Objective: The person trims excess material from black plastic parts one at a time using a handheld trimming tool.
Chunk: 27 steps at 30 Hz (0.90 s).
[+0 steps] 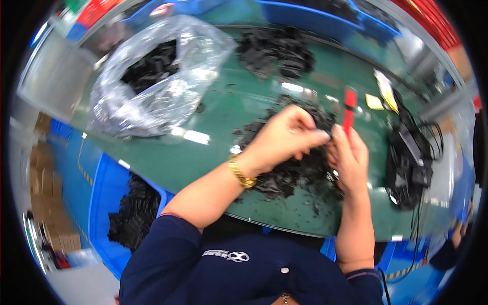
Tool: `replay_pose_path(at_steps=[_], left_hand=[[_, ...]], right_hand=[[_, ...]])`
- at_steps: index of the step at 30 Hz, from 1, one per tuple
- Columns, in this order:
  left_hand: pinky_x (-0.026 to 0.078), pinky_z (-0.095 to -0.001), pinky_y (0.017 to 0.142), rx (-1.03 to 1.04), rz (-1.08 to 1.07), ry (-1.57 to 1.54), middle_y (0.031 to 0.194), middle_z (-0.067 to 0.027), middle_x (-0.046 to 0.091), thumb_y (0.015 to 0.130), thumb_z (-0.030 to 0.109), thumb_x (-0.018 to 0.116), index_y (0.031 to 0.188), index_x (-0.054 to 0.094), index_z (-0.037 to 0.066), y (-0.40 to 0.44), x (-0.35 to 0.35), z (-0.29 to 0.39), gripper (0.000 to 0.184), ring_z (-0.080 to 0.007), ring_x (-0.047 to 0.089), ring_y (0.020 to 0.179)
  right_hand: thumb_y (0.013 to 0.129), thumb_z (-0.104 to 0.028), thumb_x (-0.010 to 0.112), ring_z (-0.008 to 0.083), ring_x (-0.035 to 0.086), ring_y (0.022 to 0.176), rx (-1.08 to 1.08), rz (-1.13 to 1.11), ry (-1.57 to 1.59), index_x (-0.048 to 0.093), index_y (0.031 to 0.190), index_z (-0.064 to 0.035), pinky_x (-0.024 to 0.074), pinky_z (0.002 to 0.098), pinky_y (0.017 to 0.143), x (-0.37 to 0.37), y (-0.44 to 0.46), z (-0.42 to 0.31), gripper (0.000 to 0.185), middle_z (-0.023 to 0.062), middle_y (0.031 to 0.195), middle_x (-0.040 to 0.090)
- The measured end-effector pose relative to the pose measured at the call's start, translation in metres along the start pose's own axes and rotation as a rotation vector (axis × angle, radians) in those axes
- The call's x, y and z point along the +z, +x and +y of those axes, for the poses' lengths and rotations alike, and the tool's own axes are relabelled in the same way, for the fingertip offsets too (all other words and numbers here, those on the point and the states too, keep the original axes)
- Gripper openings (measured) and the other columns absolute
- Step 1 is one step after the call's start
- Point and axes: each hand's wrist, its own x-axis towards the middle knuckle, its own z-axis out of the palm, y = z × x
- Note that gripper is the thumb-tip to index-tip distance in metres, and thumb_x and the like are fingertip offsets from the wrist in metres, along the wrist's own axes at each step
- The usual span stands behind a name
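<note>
My right hand is closed around a slim red tool with a black band, its long end pointing up and away from me. The tool's working end is hidden in the fist, so its exact kind does not show. Just to the left, my left hand has thumb and fingers pinched together; anything between them is too small or blurred to make out. A gold watch circles the left wrist. Below both hands spreads a loose heap of small black pieces and scraps on the green tabletop.
A clear plastic bag of black parts stands at the left. Another black pile lies at the back. A black device with cables and a yellow note are on the right. A blue bin sits below the table's left edge.
</note>
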Motion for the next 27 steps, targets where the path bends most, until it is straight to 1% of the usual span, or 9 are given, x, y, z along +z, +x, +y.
replay_pose_path(at_steps=[3, 6, 11, 14, 16, 20, 22, 24, 27], left_hand=[[0.044, -0.0194, 0.052, -0.091, -0.151, -0.034, 0.076, 0.0015, 0.058, 0.086, 0.015, 0.069, 0.089, 0.055, 0.008, 0.0, -0.005, -0.005, 0.017, -0.0053, 0.055, 0.063], [0.044, -0.0216, 0.051, 0.004, -0.194, -0.221, 0.073, 0.0, 0.058, 0.091, 0.016, 0.063, 0.089, 0.056, 0.006, 0.001, -0.013, 0.001, 0.012, -0.0073, 0.055, 0.061], [0.05, -0.0293, 0.057, 0.309, 0.089, -0.625, 0.071, -0.0054, 0.06, 0.094, 0.021, 0.057, 0.088, 0.056, 0.007, 0.003, -0.064, 0.046, 0.016, -0.0163, 0.06, 0.062], [0.054, -0.0295, 0.07, 0.505, 0.244, -0.879, 0.087, -0.0093, 0.064, 0.092, 0.027, 0.059, 0.09, 0.058, 0.005, -0.005, -0.116, 0.068, 0.022, -0.0178, 0.062, 0.075], [0.055, -0.0309, 0.079, 0.563, 0.148, -0.989, 0.108, -0.0146, 0.063, 0.091, 0.03, 0.061, 0.097, 0.057, 0.002, -0.007, -0.157, 0.065, 0.029, -0.0208, 0.064, 0.09], [0.051, -0.0349, 0.089, 0.522, 0.424, -0.684, 0.114, -0.0159, 0.061, 0.093, 0.024, 0.058, 0.113, 0.052, -0.002, -0.015, -0.125, 0.053, 0.033, -0.023, 0.062, 0.098], [0.05, -0.033, 0.086, 0.457, 0.392, -0.607, 0.111, -0.0137, 0.062, 0.094, 0.018, 0.056, 0.114, 0.054, -0.001, -0.019, -0.112, 0.046, 0.028, -0.0208, 0.062, 0.094], [0.049, -0.0296, 0.081, 0.283, 0.276, -0.19, 0.108, -0.011, 0.064, 0.094, 0.017, 0.057, 0.113, 0.057, 0.001, -0.021, -0.101, 0.038, 0.025, -0.0182, 0.062, 0.091], [0.047, -0.0258, 0.079, 0.229, 0.154, 0.265, 0.101, -0.0057, 0.064, 0.09, 0.019, 0.063, 0.108, 0.062, 0.005, -0.016, -0.074, 0.024, 0.023, -0.0142, 0.06, 0.088]], right_hand=[[0.099, -0.021, 0.049, 0.001, 0.034, 0.05, -0.113, -0.095, -0.042, 0.05, 0.093, -0.007, 0.0251, 0.0175, 0.044, -0.006, -0.001, 0.005, 0.016, -0.0071, 0.063, 0.04], [0.099, -0.016, 0.047, 0.0014, 0.034, 0.049, -0.234, -0.148, -0.113, 0.052, 0.098, -0.0029, 0.0252, 0.0174, 0.043, -0.005, -0.003, 0.008, 0.014, -0.0033, 0.064, 0.046], [0.097, -0.011, 0.048, 0.0012, 0.033, 0.047, -0.186, -0.144, -0.072, 0.056, 0.102, -0.0002, 0.024, 0.0168, 0.04, -0.002, 0.003, 0.004, 0.014, 0.0001, 0.068, 0.05], [0.097, -0.011, 0.049, 0.0004, 0.032, 0.046, -0.191, -0.071, -0.036, 0.057, 0.1, 0.0, 0.0218, 0.0168, 0.038, -0.003, 0.007, 0.004, 0.014, -0.001, 0.068, 0.05], [0.097, -0.012, 0.05, 0.0004, 0.032, 0.046, -0.163, -0.062, -0.058, 0.057, 0.101, 0.0004, 0.0223, 0.0167, 0.039, -0.006, 0.006, 0.002, 0.015, -0.002, 0.066, 0.05], [0.096, -0.013, 0.052, 0.0006, 0.034, 0.047, -0.132, -0.076, -0.048, 0.059, 0.101, 0.0012, 0.0229, 0.0168, 0.04, -0.004, 0.005, 0.002, 0.017, -0.0026, 0.066, 0.049], [0.096, -0.014, 0.052, 0.0008, 0.034, 0.047, -0.131, -0.097, -0.037, 0.059, 0.1, 0.0015, 0.023, 0.0169, 0.04, -0.004, 0.006, 0.002, 0.017, -0.0024, 0.065, 0.049], [0.096, -0.015, 0.053, 0.0007, 0.033, 0.047, -0.114, -0.099, -0.008, 0.059, 0.098, 0.0017, 0.0234, 0.0169, 0.04, -0.004, 0.005, 0.002, 0.018, -0.0037, 0.062, 0.046], [0.097, -0.018, 0.052, 0.0007, 0.032, 0.046, -0.092, -0.096, 0.079, 0.059, 0.094, 0.0016, 0.0228, 0.0173, 0.039, -0.013, 0.008, 0.006, 0.021, -0.0044, 0.061, 0.044]])
